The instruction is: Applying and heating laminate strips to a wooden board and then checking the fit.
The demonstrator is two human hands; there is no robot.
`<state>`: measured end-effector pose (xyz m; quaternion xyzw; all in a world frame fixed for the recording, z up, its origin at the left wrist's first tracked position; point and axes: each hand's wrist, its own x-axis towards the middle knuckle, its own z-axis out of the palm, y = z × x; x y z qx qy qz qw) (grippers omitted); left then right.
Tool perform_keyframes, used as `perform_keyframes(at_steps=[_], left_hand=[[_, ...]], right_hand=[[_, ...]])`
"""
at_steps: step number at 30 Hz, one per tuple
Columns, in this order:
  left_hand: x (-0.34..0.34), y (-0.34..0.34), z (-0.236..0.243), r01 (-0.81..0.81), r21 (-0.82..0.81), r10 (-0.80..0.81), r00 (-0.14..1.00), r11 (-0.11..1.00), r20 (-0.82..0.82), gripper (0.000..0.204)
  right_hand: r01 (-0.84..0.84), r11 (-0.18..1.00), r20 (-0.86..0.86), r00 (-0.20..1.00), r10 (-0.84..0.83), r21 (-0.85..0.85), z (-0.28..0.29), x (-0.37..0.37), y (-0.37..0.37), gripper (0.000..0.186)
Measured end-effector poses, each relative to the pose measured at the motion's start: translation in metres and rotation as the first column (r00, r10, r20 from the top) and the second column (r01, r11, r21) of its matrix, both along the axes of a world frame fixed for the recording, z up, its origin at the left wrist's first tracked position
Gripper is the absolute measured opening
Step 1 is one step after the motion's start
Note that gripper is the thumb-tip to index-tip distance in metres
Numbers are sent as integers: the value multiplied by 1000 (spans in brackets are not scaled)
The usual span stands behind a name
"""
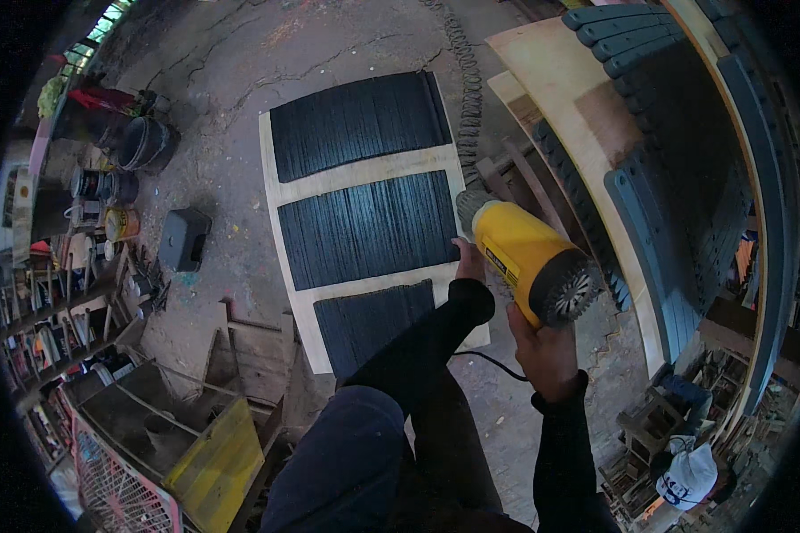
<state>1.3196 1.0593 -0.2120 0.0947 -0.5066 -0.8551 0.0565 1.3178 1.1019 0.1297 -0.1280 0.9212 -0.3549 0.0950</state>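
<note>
A yellow heat gun (520, 253) with a grey nozzle and a black vented rear is held slantwise over the panel's right edge. Below its rear, my right hand (542, 355) is wrapped round the handle. My left hand (471, 264) is against the underside of the barrel near the nozzle, with its other fingers hidden by the tool. On the floor lies a pale wooden panel (373, 169) bearing three dark, grooved sheets (369, 226). My left forearm covers part of the nearest sheet.
Curved wooden boards (564, 98) with dark grey slats stand at right, beside a coiled hose (467, 80). A grey stool (185, 238) and buckets (147, 145) are at left. Wooden frames and a yellow board (213, 466) lie lower left. A black cord (493, 358) runs near my legs.
</note>
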Motion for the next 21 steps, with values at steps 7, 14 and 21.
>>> perform_keyframes(at_steps=[7, 14, 21], left_hand=[[4, -15, 40, 119, -152, -99, 987, 981, 129, 40], [-3, -4, 54, 13, 53, -27, 961, 999, 275, 34], [-13, -15, 111, -269, 736, 4, 941, 621, 339, 37]], right_hand=[[-56, 997, 195, 980, 45, 51, -3, -9, 3, 36], [-90, 995, 215, 973, 79, 41, 2, 4, 20, 35], [-83, 996, 129, 988, 85, -25, 0, 3, 22, 39]])
